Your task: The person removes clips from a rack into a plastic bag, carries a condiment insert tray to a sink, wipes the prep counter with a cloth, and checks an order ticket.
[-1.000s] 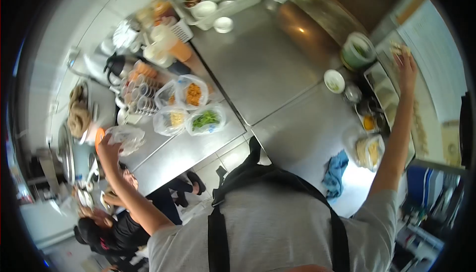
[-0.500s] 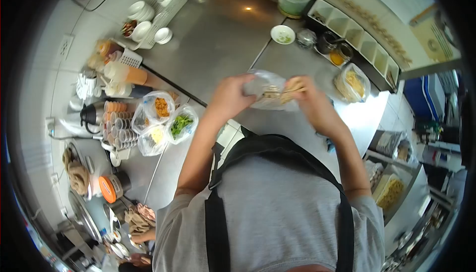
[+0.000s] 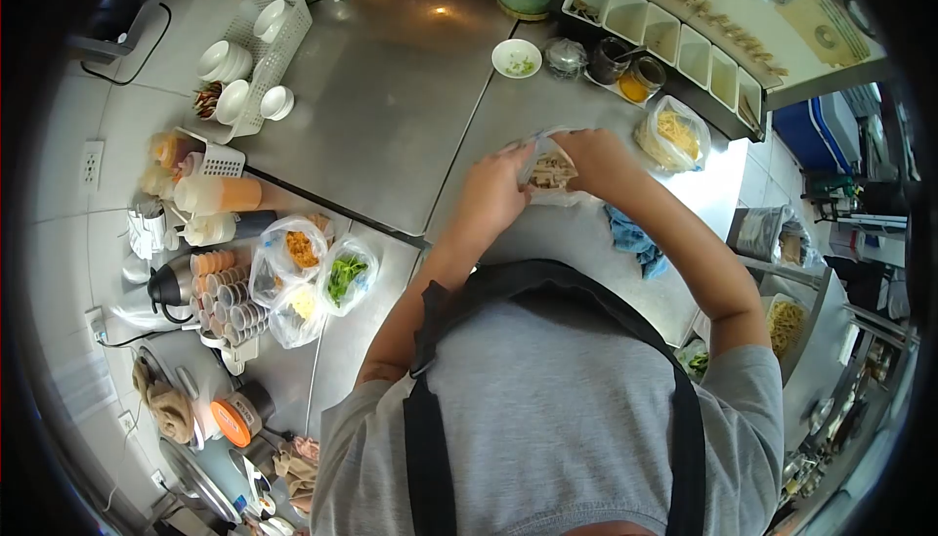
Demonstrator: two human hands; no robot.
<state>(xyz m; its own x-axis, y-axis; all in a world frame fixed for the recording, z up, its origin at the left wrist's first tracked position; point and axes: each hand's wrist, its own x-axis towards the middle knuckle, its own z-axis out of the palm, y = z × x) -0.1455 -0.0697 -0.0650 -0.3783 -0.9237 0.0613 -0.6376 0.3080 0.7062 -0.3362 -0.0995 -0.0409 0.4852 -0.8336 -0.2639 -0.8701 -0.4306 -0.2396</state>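
Observation:
In front of me is a clear plastic bag (image 3: 559,198) with pale, light-brown pieces (image 3: 552,171) in it, too small to name. My left hand (image 3: 502,180) is closed on the bag's left side, its fingers at the rim. On the opposite side my right hand (image 3: 592,156) bends over the rim, fingers curled down and partly hidden. The bag's mouth stands wide between the two hands, so the pieces show from above. Nearest my right hand is another bag, holding yellow strips (image 3: 674,137).
A blue cloth (image 3: 637,241) lies under my right forearm. Ahead are a white bowl (image 3: 516,58), dark jars (image 3: 610,60) and a row of white bins (image 3: 660,32). To the left stand bags of chopped food (image 3: 344,277), squeeze bottles (image 3: 220,194) and a basket of bowls (image 3: 285,50).
My right hand held a bunch of tan pieces at the bag before; now its fingers are on the bag's rim. The bag's mouth is wider, and the view has shifted.

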